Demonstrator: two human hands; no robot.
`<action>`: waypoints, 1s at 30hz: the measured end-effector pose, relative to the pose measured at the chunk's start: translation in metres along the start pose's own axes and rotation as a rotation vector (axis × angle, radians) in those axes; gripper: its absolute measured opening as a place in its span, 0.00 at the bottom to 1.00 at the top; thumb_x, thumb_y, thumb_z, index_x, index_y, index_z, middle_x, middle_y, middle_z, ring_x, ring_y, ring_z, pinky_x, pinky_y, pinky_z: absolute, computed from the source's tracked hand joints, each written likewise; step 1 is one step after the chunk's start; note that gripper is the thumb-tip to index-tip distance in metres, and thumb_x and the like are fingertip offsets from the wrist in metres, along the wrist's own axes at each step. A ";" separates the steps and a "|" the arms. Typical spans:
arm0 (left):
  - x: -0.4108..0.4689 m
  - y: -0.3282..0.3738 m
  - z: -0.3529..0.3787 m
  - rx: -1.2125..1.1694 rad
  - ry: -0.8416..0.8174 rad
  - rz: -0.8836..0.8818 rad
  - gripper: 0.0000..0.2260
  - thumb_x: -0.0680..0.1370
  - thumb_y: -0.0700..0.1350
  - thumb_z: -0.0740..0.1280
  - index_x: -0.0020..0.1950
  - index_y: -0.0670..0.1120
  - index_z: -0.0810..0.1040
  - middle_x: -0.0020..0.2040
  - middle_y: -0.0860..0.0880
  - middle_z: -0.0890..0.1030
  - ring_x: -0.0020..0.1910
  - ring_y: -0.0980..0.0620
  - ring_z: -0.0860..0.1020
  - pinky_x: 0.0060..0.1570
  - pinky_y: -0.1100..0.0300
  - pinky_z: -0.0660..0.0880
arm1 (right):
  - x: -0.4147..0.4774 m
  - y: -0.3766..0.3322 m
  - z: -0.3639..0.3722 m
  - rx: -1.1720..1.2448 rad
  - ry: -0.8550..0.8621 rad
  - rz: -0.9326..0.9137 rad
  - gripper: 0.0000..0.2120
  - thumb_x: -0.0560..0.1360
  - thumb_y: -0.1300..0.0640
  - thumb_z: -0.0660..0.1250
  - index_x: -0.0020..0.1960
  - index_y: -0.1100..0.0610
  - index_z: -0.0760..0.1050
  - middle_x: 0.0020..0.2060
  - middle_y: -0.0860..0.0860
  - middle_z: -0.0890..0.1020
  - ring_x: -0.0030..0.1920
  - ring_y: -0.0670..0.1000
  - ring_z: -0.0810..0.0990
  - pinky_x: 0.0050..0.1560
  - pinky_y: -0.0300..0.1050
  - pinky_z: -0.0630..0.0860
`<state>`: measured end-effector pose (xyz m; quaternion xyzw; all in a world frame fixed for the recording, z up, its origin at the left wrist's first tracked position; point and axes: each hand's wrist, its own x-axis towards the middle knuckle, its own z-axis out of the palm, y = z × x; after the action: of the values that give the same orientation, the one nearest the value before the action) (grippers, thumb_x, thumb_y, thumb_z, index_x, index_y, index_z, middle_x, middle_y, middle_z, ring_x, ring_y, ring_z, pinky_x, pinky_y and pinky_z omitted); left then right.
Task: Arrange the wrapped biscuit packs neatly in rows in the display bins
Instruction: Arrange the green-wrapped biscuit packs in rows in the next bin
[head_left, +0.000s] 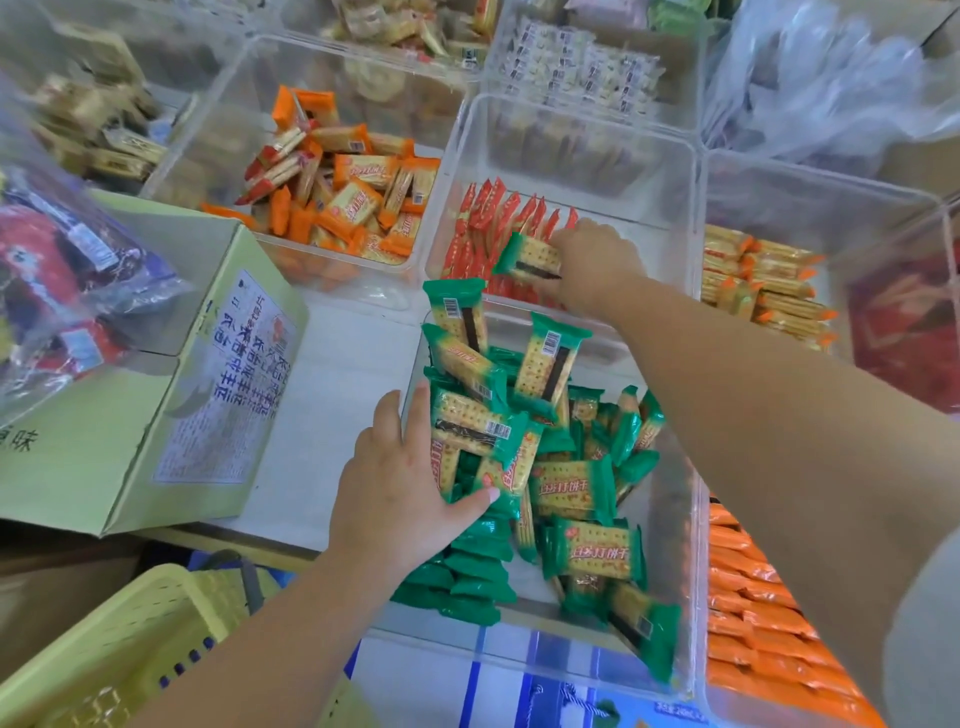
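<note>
Pinching one green pack (530, 257) over the red-pack bin (571, 135) with right hand (592, 265), apparently clasping a stack of green packs (467, 434) inside the near clear bin (692, 571) with left hand (405, 483), thumb across them.

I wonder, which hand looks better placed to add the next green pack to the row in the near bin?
Right, probably. The right hand holds a green pack over the red packs, while the left hand is busy gripping the gathered green stack.
</note>
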<state>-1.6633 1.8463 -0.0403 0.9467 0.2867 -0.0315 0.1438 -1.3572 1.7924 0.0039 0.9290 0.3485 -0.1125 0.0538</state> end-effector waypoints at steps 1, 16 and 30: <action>0.000 0.000 0.000 -0.004 -0.002 0.001 0.56 0.63 0.82 0.56 0.81 0.51 0.45 0.75 0.45 0.58 0.67 0.43 0.71 0.56 0.50 0.77 | -0.008 0.000 -0.004 0.080 0.073 0.017 0.21 0.76 0.40 0.68 0.59 0.55 0.75 0.53 0.55 0.75 0.54 0.58 0.76 0.52 0.55 0.77; -0.001 0.000 -0.004 -0.100 -0.022 -0.003 0.58 0.63 0.79 0.63 0.81 0.53 0.40 0.75 0.46 0.58 0.67 0.43 0.70 0.57 0.48 0.76 | -0.175 -0.057 0.044 1.290 0.119 0.381 0.11 0.74 0.40 0.65 0.53 0.43 0.74 0.46 0.43 0.82 0.43 0.39 0.80 0.43 0.45 0.75; -0.007 -0.011 -0.008 -0.587 0.089 0.045 0.38 0.76 0.71 0.45 0.82 0.56 0.40 0.78 0.46 0.59 0.70 0.44 0.69 0.59 0.43 0.74 | -0.244 -0.097 0.067 0.889 0.094 0.207 0.17 0.73 0.36 0.69 0.45 0.50 0.78 0.41 0.49 0.78 0.36 0.46 0.75 0.32 0.38 0.64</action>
<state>-1.6756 1.8537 -0.0342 0.8713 0.2683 0.0974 0.3992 -1.6107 1.6984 -0.0026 0.8959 0.1738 -0.2026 -0.3551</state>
